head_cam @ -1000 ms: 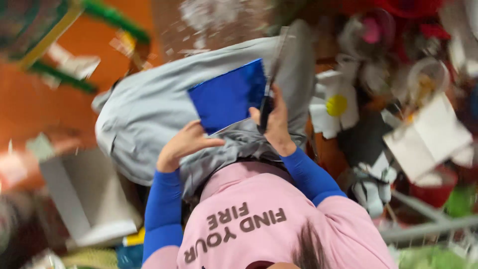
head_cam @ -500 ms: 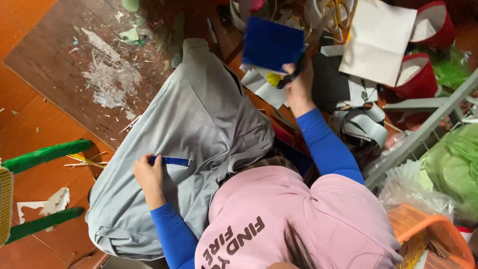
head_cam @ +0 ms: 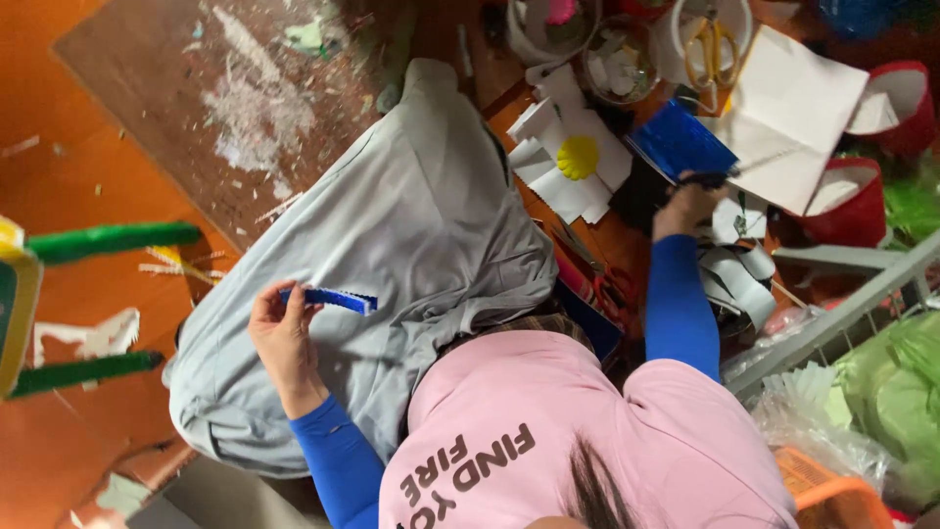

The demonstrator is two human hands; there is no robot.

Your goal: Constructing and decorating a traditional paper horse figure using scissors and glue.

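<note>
Left hand (head_cam: 284, 338), lower left of frame, pinching cut blue strip (head_cam: 328, 298) clear of lap. Right hand (head_cam: 688, 201), upper right, gripping blue sheet (head_cam: 678, 145), dark handle alongside, reaching over paper scraps (head_cam: 573, 162).

- A clear plastic bag (head_cam: 832, 431) with white folded paper inside lies at the lower right, beside the orange basket (head_cam: 818, 485);
- no labels, signs or screens show.

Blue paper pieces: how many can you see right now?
2. A narrow blue strip is pinched in the left hand over the grey lap. A larger blue sheet is at the right hand, beside the white paper flower. More may be hidden in the clutter.
</note>
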